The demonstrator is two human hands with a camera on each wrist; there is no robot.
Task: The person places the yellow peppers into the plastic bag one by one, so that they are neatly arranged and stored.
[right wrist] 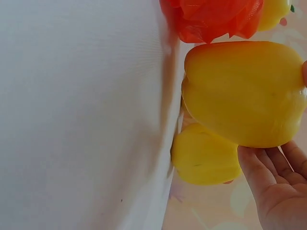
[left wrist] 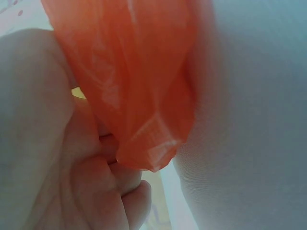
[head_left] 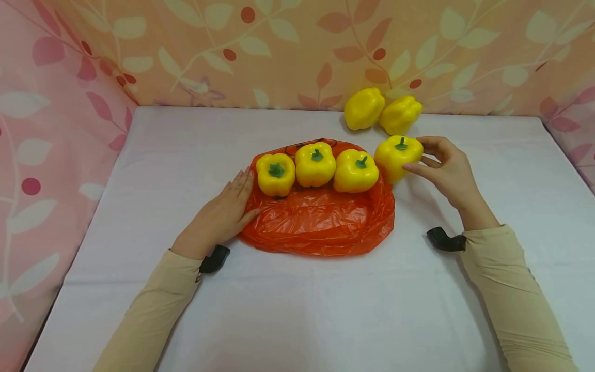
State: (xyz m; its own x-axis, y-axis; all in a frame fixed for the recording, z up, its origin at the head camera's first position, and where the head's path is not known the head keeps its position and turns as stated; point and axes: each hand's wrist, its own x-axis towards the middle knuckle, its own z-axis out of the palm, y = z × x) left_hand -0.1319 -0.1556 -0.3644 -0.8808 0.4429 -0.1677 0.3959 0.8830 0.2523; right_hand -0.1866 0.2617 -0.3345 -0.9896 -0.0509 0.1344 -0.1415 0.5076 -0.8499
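Observation:
A red plastic bag [head_left: 321, 227] lies spread on the table. Three yellow bell peppers with green stems stand in a row along its far part: a left one [head_left: 274, 178], a middle one [head_left: 316, 165] and a right one [head_left: 355, 173]. My left hand [head_left: 225, 209] rests against the bag's left edge, fingers straight; in the left wrist view the red plastic [left wrist: 144, 81] covers part of the fingers. Between thumb and fingers, my right hand [head_left: 446, 168] holds another yellow bell pepper [head_left: 395, 160] at the bag's right edge. In the right wrist view this pepper [right wrist: 244, 93] appears above the table surface.
Two more yellow bell peppers, one on the left [head_left: 364, 108] and one on the right [head_left: 401, 114], lie near the table's back edge. A white cloth covers the table [head_left: 297, 315]. Patterned fabric [head_left: 288, 57] hangs behind it and at the sides.

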